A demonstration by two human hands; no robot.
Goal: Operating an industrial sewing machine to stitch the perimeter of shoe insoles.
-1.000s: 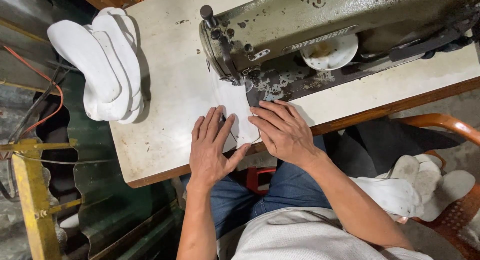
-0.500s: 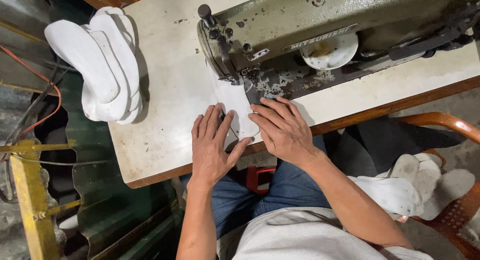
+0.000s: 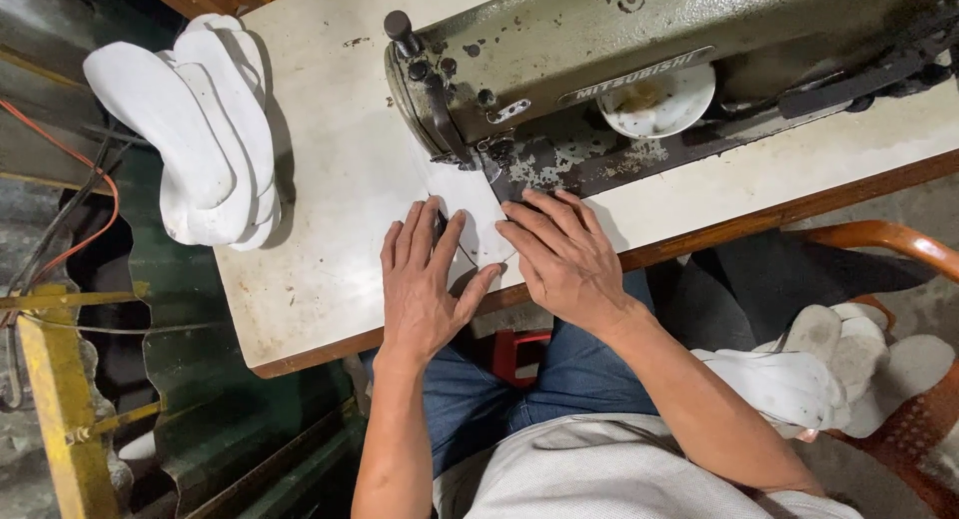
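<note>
A white fabric piece lies flat on the pale table under the needle area of an old green sewing machine. My left hand presses flat on the fabric's left part, fingers spread and pointing toward the machine. My right hand lies flat on its right part, fingertips close to the presser foot. Neither hand grips anything; both rest palm down on the cloth.
A stack of white sole-shaped pieces sits at the table's left end. A white bowl rests under the machine arm. More white pieces lie on an orange chair at right. A yellow frame stands lower left.
Both hands have slid slightly toward the machine with the fabric. The rest looks the same.
</note>
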